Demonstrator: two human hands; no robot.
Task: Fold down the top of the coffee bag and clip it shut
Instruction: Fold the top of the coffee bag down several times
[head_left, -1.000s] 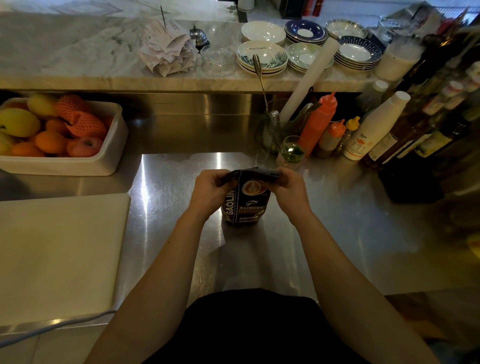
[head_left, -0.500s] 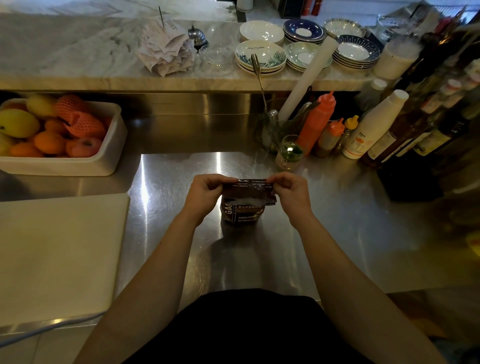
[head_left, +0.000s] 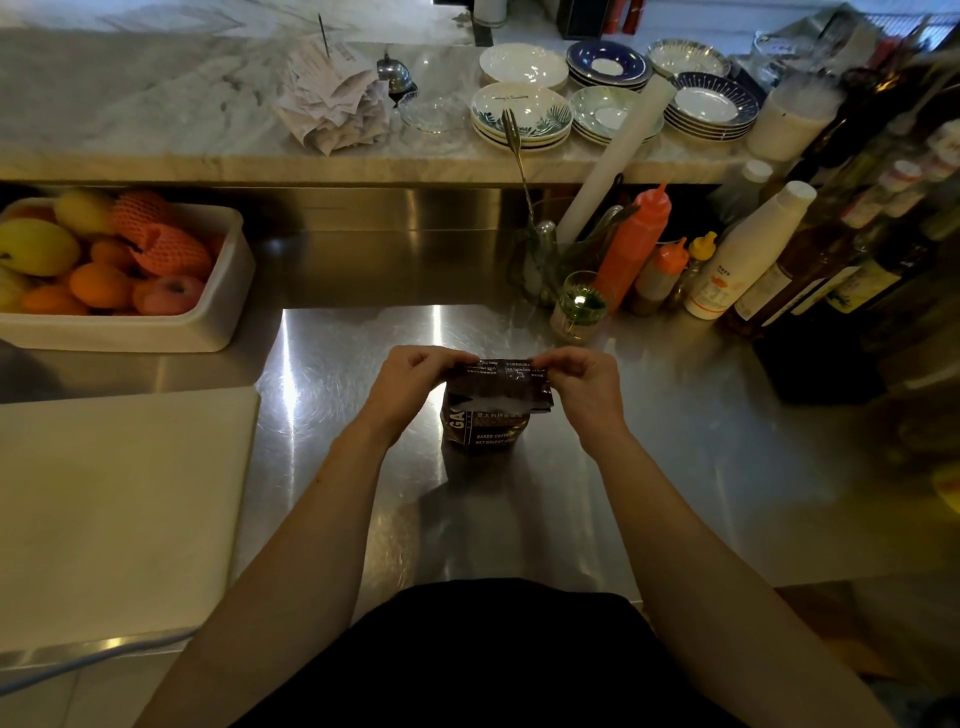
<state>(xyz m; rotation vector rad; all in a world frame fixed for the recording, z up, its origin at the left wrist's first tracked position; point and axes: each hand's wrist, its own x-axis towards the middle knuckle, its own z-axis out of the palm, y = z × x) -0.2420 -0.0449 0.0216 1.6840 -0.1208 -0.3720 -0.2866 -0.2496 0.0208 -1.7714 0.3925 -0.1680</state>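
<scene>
The coffee bag is stood upright on the steel tabletop, its top flap bent forward over the front. The flap's left corner is pinched by the left hand and its right corner by the right hand, fingers closed on the foil.

Both forearms bare, reaching fwd, converging. Left hand and right hand level w/ each other, knuckles up, fingers curled, each pinching thumb against fingertips, wrists bent slightly inward.
</scene>
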